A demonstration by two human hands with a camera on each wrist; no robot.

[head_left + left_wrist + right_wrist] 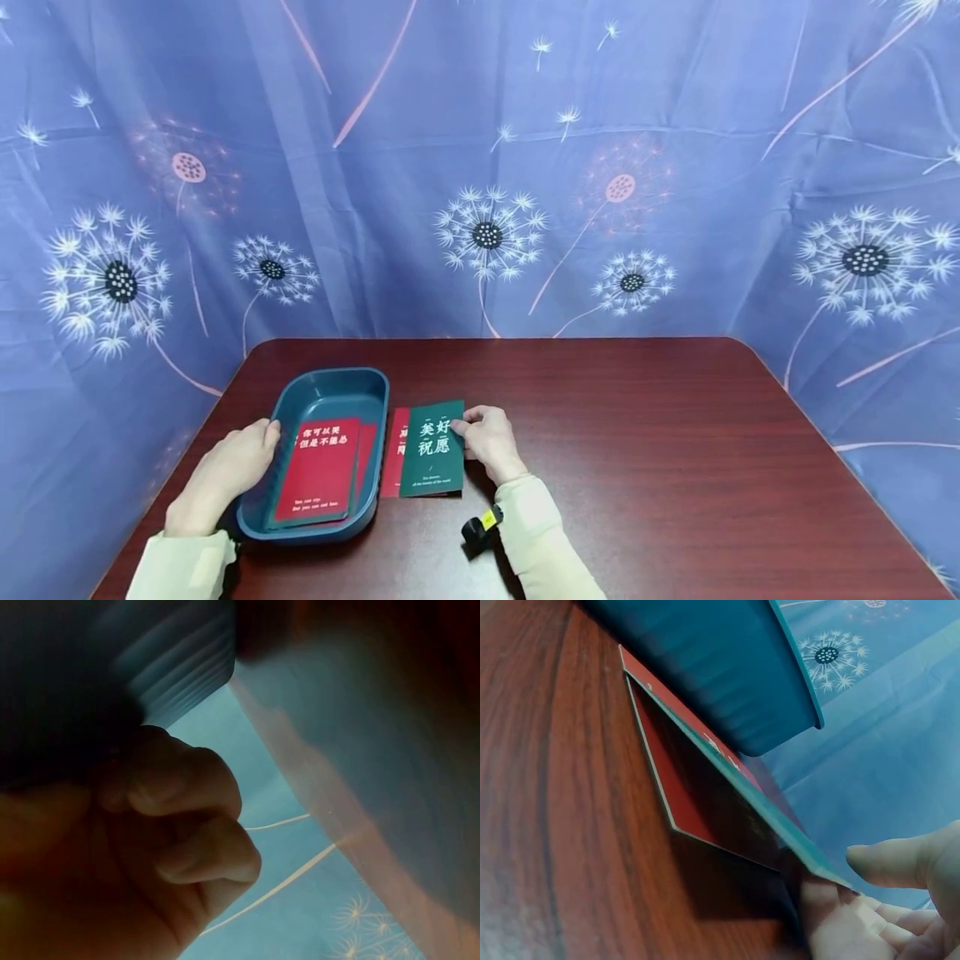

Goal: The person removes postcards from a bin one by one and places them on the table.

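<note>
My left hand (pixel 228 467) grips the left rim of a blue plastic tray (pixel 330 382); in the left wrist view its curled fingers (pixel 202 847) are dark under the tray's ribbed side. Inside the tray lies a stack of red cards (pixel 318 475) with white writing, a green edge showing below the top one. Right of the tray, my right hand (pixel 491 442) pinches the right edge of a green card (pixel 432 467) with white characters. That edge is raised, fingers beneath and thumb (pixel 892 861) above. Red cards (pixel 393 475) lie partly covered beneath it.
A dark red-brown wooden table (pixel 637 467) carries everything. Behind it and along its sides hangs a blue curtain (pixel 405 208) with dandelion prints. A black strap with a yellow label (pixel 489 520) is at my right wrist.
</note>
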